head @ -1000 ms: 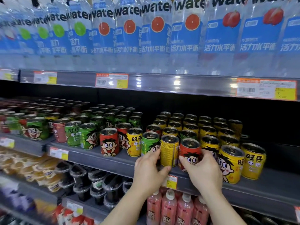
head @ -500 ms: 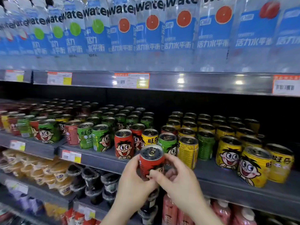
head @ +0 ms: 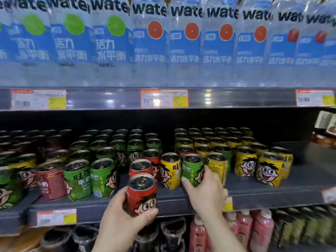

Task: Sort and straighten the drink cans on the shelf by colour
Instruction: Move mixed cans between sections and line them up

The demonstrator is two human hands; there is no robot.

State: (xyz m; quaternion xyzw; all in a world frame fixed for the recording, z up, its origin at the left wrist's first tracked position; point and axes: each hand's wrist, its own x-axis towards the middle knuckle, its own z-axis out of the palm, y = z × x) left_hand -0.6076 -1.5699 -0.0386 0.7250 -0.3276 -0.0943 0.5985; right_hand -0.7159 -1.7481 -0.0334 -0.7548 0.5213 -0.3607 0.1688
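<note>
Right hand (head: 205, 193) has left the red can (head: 141, 194) and grips a green can (head: 191, 170) on the shelf (head: 254, 197); left hand (head: 121, 213) grips the red can at lower centre.

Red can (head: 141, 194) upright, held off the shelf (head: 254, 195) before its front edge; green can (head: 192, 169) gripped upright in the front row between yellow cans (head: 217, 167); green, red, yellow ranks behind.

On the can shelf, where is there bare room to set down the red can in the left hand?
Bare shelf lies right of the front yellow cans, and a strip runs along the front edge below the right hand. The left hand holds the red can off the shelf. Left of centre, green cans stand packed.
</note>
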